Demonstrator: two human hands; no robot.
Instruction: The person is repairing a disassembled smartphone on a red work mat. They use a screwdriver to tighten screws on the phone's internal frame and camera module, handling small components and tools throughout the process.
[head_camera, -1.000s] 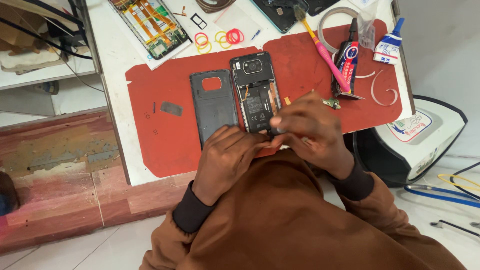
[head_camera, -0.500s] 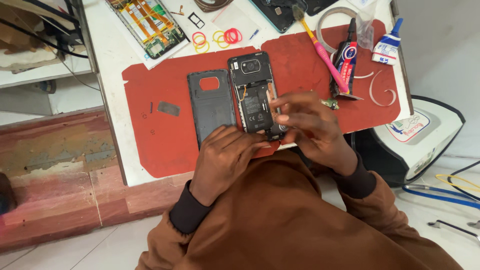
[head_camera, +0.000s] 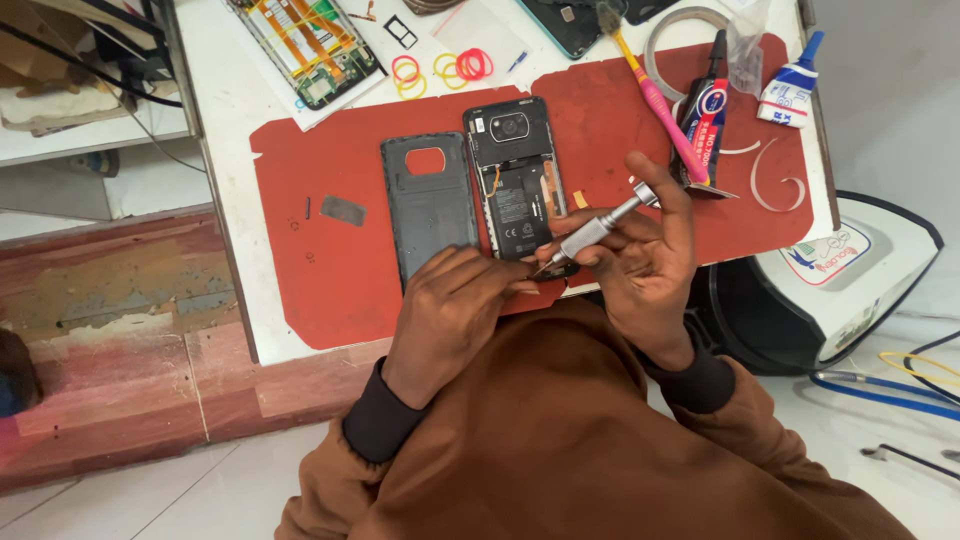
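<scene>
The opened phone (head_camera: 518, 180) lies face down on the red mat (head_camera: 300, 270), near the tabletop's (head_camera: 225, 150) front edge, its lower end under the hands. The right hand (head_camera: 640, 255) pinches a small silver screwdriver (head_camera: 592, 230) in a closed grip, shaft slanting down-left to the phone's bottom end, index finger crooked over the cap. The left hand (head_camera: 455, 305), knuckles up, fingers curled, presses on the phone's lower edge; whether it grips anything I cannot tell. The grey back cover (head_camera: 428, 205) lies just beside the phone.
</scene>
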